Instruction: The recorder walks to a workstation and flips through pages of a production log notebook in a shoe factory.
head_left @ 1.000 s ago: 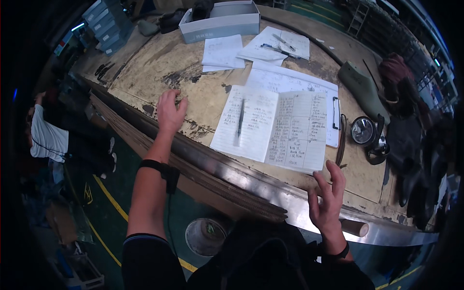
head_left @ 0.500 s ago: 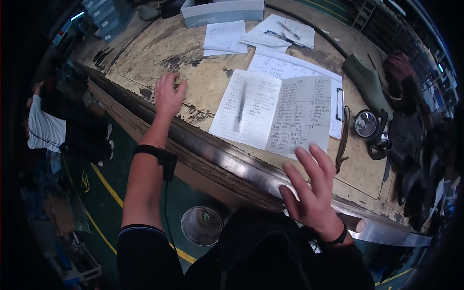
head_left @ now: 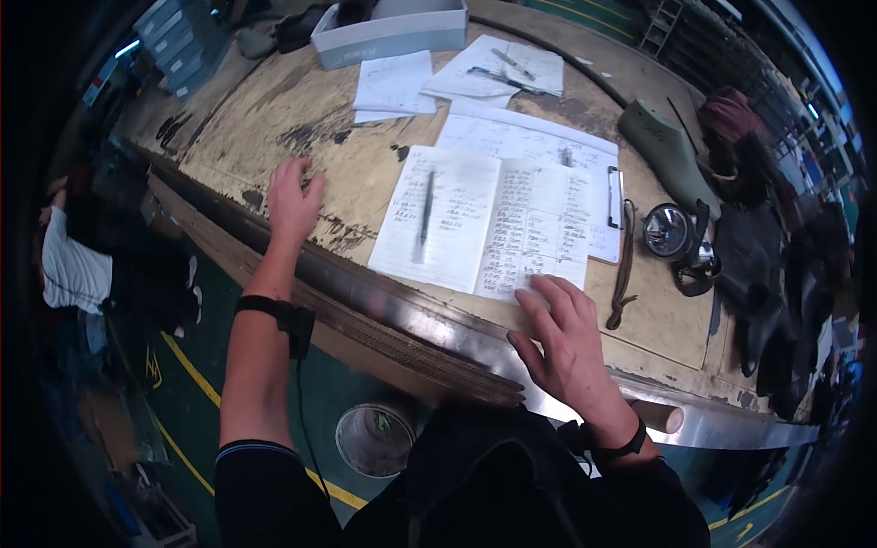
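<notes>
An open notebook (head_left: pixel 388 247) with handwritten pages lies near the front edge of the worn workbench. A dark pen (head_left: pixel 427 215) rests on its left page. My right hand (head_left: pixel 568 352) is at the lower right corner of the notebook, fingers apart and bent, the fingertips over the page's bottom edge; whether they press on it I cannot tell. Left of the notebook, my left hand (head_left: pixel 295 203) is on or just above the bench top, thumb and fingers apart, holding nothing. Beneath the notebook are written sheets (head_left: pixel 457 128) on a clipboard (head_left: pixel 614 210).
Farther back lie loose papers (head_left: pixel 393 80), pens (head_left: pixel 512 66) and a light-blue box (head_left: pixel 393 38). To the right are a green shoe last (head_left: pixel 667 151), a headlamp (head_left: pixel 667 230), a brown cord (head_left: pixel 624 283) and dark material (head_left: pixel 758 283). A bin (head_left: pixel 375 440) stands below; another person (head_left: pixel 78 260) is at far left.
My right hand has come down onto the notebook's lower right corner, its fingers drawn closer together. The view has shifted a little; my left hand stays about where it was on the bench.
</notes>
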Motion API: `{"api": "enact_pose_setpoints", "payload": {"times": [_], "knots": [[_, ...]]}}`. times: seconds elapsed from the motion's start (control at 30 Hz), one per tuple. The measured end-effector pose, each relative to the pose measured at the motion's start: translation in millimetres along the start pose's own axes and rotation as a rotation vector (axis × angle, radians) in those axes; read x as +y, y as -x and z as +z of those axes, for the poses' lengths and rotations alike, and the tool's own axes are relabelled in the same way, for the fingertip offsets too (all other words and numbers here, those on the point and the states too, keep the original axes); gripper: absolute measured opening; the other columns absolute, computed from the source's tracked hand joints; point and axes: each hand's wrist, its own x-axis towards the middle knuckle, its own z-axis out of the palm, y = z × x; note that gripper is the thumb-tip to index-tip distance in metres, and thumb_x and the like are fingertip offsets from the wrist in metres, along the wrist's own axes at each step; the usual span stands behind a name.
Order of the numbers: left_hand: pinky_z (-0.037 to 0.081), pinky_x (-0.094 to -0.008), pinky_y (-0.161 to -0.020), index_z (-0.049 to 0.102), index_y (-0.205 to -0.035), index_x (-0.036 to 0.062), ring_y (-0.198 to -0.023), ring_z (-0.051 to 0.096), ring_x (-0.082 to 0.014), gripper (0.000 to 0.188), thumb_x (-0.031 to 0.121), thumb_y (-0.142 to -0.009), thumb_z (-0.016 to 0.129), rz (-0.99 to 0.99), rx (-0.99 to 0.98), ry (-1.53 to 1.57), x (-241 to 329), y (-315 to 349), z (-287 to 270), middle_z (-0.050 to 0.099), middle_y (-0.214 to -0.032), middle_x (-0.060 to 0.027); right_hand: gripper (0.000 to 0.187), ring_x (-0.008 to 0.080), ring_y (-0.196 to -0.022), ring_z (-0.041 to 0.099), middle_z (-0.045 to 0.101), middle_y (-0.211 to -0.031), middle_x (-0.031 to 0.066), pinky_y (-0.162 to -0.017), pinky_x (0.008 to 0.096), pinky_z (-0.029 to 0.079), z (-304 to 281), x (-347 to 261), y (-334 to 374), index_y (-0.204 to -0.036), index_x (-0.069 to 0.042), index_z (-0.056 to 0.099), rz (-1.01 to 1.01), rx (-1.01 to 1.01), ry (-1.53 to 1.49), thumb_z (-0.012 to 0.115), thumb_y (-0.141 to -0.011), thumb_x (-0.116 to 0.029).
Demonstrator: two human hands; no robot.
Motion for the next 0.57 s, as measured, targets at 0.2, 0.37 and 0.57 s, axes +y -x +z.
{"api": "enact_pose_setpoints", "payload": {"times": [0.2,0.37,0.57], "knots": [[0.041,-0.043,-0.098,0.061,-0.111,0.0,-0.113,0.053,-0.0347,0.034,0.026,-0.088,0.063,-0.024,-0.029,0.003,6,0,-2,0.06,-0.116,-0.0169,0.05,0.0379,-0.123,0.046,0.052,-0.131,0.0191,-0.103,0.0508,0.035,-5,6,6,-0.124,-0.001,0.058,-0.013,0.036,0.032,0.073,-0.08,-0.021],[0.041,-0.0437,-0.099,0.062,-0.11,0.0004,-0.113,0.053,-0.035,0.034,0.026,-0.088,0.063,0.007,-0.025,-0.033,3,-1,-2,0.06,-0.117,-0.0171,0.05,0.0378,-0.123,0.048,0.055,-0.126,0.0165,-0.101,0.0505,0.039,-11,5,26,-0.122,-0.003,0.059,0.0,0.065,-0.003,0.075,-0.077,-0.018],[0.038,-0.0448,-0.105,0.062,-0.113,0.0037,-0.119,0.051,-0.0347,0.041,0.033,-0.085,0.067,-0.057,-0.103,-0.07,-9,-8,5,0.058,-0.124,-0.0195,0.051,0.0383,-0.125,0.047,0.055,-0.127,0.0152,-0.106,0.049,0.039,-30,15,92,-0.122,-0.004,0.06,0.108,0.117,-0.098,0.078,-0.077,-0.02]]}}
